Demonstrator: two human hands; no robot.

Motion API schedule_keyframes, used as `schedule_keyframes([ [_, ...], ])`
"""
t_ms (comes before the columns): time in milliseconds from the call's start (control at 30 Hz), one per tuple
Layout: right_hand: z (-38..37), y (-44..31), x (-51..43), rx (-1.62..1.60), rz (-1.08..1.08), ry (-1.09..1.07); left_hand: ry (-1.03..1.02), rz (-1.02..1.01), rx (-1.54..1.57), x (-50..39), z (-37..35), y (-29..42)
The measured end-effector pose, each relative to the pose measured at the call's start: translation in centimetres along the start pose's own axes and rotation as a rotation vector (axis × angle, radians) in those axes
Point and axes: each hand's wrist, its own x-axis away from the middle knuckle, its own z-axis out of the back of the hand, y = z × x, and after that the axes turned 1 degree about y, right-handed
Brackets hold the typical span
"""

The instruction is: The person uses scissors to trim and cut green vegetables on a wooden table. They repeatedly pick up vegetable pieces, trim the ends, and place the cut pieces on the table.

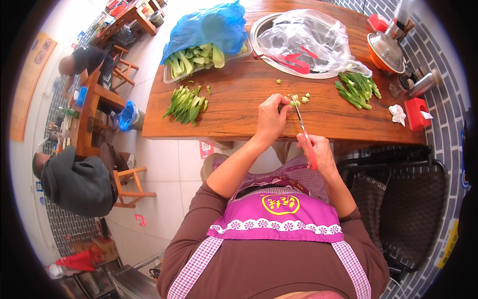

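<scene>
My right hand (pixel 320 149) grips red-handled scissors (pixel 310 150), whose metal blades point away from me over the wooden table (pixel 231 119). Beside the blade tips, my left hand (pixel 272 114) has thumb and fingers pinched on a small green vegetable piece (pixel 290 104), mostly hidden by the fingers. Short pale-green cut stem ends (pixel 305 99) lie scattered just past the blades. Off to the left is a loose pile of leafy green stalks (pixel 185 104). Another bunch of green stalks (pixel 358 89) rests at the right.
A clear plastic box (pixel 173 78) holds bok choy under a blue plastic bag (pixel 209 28). Beyond my hands, a clear bag (pixel 304 35) covers a metal basin (pixel 257 30). A lidded orange pot (pixel 384 52) and red tissue box (pixel 415 114) stand right. Two people sit left.
</scene>
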Motion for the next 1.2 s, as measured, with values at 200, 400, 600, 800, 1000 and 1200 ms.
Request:
schedule_keyframes([
  [200, -0.1, 0.8, 0.2, -0.087, -0.113, -0.018, 0.141, -0.166, -0.211, 1.1, 1.9, -0.6],
  [400, 0.4, 2.5, 0.8, -0.138, -0.071, -0.048, 0.355, -0.223, -0.639, 1.5, 8.1, -2.4],
  [600, 0.5, 4.3, 1.7, -0.269, -0.093, -0.079, 0.489, -0.06, -0.995, -0.5, 13.7, -3.8],
  [800, 1.1, 4.8, 2.4, -0.338, -0.038, -0.046, 0.462, 0.008, -1.02, -1.1, 13.6, -3.3],
  [1000, 2.2, 5.3, 3.6, -0.454, -0.017, 0.049, 0.364, -0.318, -0.731, -2.7, 6.8, -0.7],
  [1200, 4.2, 6.9, 5.2, -0.61, -0.004, 0.207, -0.113, -0.63, -0.404, -3.7, -6.9, 2.6],
])
